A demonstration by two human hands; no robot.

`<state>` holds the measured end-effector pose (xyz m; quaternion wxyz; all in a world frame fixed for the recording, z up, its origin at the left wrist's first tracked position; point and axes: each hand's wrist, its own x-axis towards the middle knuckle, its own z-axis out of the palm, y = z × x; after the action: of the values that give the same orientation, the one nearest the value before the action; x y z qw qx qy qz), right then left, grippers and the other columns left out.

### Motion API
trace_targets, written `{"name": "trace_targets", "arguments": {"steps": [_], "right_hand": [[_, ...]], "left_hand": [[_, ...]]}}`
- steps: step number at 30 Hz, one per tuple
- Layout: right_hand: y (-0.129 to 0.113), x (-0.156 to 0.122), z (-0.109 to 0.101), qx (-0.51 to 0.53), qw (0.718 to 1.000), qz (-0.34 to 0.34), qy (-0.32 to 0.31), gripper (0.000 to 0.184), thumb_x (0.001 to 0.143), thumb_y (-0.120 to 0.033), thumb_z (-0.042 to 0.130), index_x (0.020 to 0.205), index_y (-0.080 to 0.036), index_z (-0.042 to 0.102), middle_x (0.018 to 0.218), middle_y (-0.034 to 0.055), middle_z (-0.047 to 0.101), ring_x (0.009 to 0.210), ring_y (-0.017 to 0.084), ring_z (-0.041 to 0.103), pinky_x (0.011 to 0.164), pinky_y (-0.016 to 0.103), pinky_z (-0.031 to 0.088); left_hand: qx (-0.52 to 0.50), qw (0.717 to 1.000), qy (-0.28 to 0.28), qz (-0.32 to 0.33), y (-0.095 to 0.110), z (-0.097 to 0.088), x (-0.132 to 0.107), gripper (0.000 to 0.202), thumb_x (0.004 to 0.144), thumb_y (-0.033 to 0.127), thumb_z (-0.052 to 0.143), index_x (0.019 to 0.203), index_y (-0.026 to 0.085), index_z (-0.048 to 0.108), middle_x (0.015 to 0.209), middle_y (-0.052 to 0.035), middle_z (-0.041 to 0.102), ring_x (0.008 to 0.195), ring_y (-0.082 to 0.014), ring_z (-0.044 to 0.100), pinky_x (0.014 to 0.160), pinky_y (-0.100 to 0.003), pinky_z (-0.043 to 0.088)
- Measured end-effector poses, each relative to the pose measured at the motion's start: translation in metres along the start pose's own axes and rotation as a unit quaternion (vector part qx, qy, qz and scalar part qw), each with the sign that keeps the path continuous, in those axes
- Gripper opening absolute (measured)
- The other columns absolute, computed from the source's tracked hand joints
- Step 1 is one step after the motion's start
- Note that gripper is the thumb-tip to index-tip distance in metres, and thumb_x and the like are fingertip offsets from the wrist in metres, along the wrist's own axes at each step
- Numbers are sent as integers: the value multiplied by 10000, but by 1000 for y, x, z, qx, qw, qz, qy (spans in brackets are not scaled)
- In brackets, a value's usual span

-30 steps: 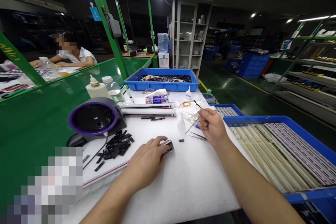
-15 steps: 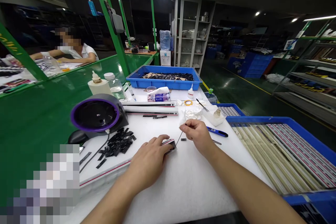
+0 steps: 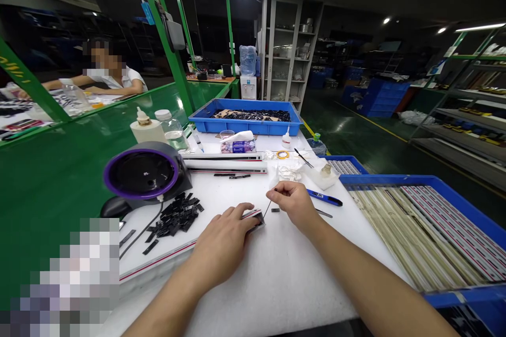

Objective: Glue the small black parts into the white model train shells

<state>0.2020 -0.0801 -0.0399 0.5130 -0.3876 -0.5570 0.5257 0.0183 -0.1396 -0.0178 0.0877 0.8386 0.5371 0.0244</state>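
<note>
My left hand (image 3: 225, 245) is wrapped over the right end of a long white rail with a red stripe (image 3: 158, 260), which lies slantwise on the white table. The thumb is at the rail's open end. My right hand (image 3: 293, 204) pinches a thin dark rod (image 3: 268, 207), whose lower tip is at that open end; whether it goes inside I cannot tell. A small black piece (image 3: 275, 210) lies just behind the rod. A heap of flat black pieces (image 3: 176, 217) sits left of my left hand.
Right of my right hand lie a blue marker (image 3: 324, 198) and tweezers (image 3: 324, 213). Two more rails (image 3: 227, 167) lie behind, near a round black device with a purple rim (image 3: 142, 172). A blue tray (image 3: 247, 126) stands at the back, a blue crate of strips (image 3: 427, 231) at right.
My right hand and the thin rod have shifted very slightly left and down towards the rail's end. My left hand keeps its hold on the rail.
</note>
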Motion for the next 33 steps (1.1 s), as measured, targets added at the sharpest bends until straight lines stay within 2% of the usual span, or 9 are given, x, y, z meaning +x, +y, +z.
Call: {"name": "trace_targets", "arguments": {"steps": [19,33], "right_hand": [[-1,-1,-4,-45,999,-29,2,295,692,-411,742,622,-162,599,564,-33,474,543,107,372,494,233,297],[-3,-3,-4,-48,998,-40,-6,255,717,-356,737,630,-161,597,563,-35,469,538,104,388,488,226,308]], "left_hand": [[-2,1000,2,3,-1,0,-1,410,875,160,375,1160,345,605,1413,-2,465,1186,-246,521,922,-435,459],[-2,1000,3,6,-1,0,0,418,872,154,370,1161,348,601,1410,2,466,1171,-242,527,915,-438,461]]}}
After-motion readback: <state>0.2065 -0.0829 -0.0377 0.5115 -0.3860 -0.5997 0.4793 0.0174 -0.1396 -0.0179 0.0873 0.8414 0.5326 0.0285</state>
